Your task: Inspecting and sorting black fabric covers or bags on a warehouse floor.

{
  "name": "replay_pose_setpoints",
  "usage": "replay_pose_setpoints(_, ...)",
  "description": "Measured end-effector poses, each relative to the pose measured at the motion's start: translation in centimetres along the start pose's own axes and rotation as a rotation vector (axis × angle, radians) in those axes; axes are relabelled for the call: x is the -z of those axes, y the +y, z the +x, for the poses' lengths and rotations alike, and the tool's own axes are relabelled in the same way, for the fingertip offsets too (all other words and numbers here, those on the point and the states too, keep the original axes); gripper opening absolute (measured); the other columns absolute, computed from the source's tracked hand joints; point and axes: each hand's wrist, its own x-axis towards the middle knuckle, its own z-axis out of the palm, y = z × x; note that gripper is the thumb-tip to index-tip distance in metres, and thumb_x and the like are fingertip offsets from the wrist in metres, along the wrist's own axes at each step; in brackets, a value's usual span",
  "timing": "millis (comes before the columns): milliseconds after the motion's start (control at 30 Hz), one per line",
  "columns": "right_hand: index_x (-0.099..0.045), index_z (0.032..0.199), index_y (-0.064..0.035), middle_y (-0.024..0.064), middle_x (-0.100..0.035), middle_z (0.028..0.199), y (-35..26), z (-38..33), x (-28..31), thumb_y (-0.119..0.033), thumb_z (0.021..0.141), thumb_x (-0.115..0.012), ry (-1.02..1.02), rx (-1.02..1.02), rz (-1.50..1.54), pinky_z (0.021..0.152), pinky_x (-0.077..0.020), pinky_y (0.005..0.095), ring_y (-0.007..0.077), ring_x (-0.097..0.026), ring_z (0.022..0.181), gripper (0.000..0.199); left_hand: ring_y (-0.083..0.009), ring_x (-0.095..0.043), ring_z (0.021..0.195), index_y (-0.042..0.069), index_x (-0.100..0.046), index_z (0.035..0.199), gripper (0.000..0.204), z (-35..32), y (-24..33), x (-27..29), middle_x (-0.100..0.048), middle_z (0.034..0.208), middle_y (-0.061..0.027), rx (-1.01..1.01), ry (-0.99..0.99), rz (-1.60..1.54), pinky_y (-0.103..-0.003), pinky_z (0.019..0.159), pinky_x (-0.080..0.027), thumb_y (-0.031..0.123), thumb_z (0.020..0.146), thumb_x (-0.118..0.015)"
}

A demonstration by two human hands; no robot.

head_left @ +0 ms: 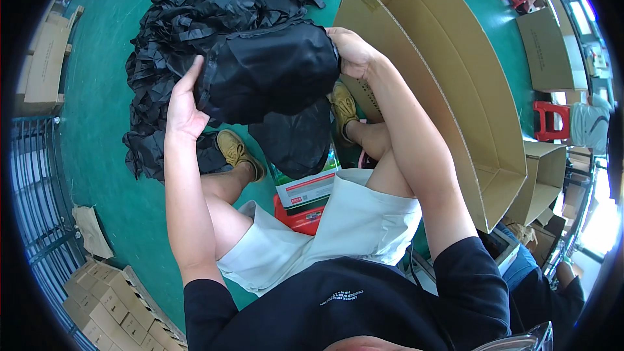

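A dark, glossy black fabric piece (pixel 273 71), rounded like a bag or cover, is stretched between my hands. My left hand (pixel 185 107) holds its left end, thumb up along the side, with its other fingers hidden behind the fabric. At the right end, my right hand (pixel 351 53) grips the edge, its fingers partly tucked behind. Below it another black fabric piece (pixel 296 144) drapes over a green and white box (pixel 305 187) between my legs. A large heap of crumpled black fabric pieces (pixel 188 16) lies on the floor just beyond my left hand.
A long open cardboard carton (pixel 448 45) stands close beside my right arm. Under me is a red stool or box (pixel 302 221). Stacked cartons (pixel 117 305) sit at lower left, near a metal rack (pixel 39 188). Red stools (pixel 552 121) and another person (pixel 546 292) are at right.
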Motion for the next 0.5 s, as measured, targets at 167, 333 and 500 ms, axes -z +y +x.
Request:
replay_pose_setpoints(167,-0.062,0.118,0.0042,0.0103,-0.069,0.110,0.2,-0.3,2.7,-0.006,0.095,-0.054,-0.311,0.049,-0.038,0.085,-0.0535,0.0275,0.0162,-0.068,0.094,0.027,-0.0176,-0.069,0.096,-0.002,-0.062,0.118,0.027,-1.0,0.3,0.7,-0.070,0.111,-0.0109,-0.108,-0.440,0.210,-0.032,0.089,-0.053,0.014,0.097,-0.057)
replay_pose_setpoints(333,-0.065,0.110,0.0079,0.0063,-0.070,0.101,0.6,-3.9,2.7,-0.014,0.091,-0.065,-0.821,-0.143,-0.334,0.083,-0.0481,0.0231,0.0100,-0.063,0.087,0.029,-0.0075,-0.062,0.076,-0.005,-0.064,0.096,0.030,-3.2,1.1,2.7,-0.068,0.088,-0.0031,0.109,-0.765,0.590,-0.022,0.072,-0.049,0.015,0.078,-0.078)
replay_pose_setpoints(500,-0.065,0.093,0.0029,-0.0013,-0.062,0.081,3.0,-3.1,3.0,-0.016,0.090,-0.067,-0.920,-0.272,-0.331,0.070,-0.0436,0.0229,0.0056,-0.054,0.074,0.019,-0.0042,-0.056,0.072,-0.003,-0.064,0.088,0.026,-3.5,-0.6,2.8,-0.065,0.081,-0.0002,0.347,-0.904,0.605,-0.019,0.066,-0.043,0.014,0.077,-0.080)
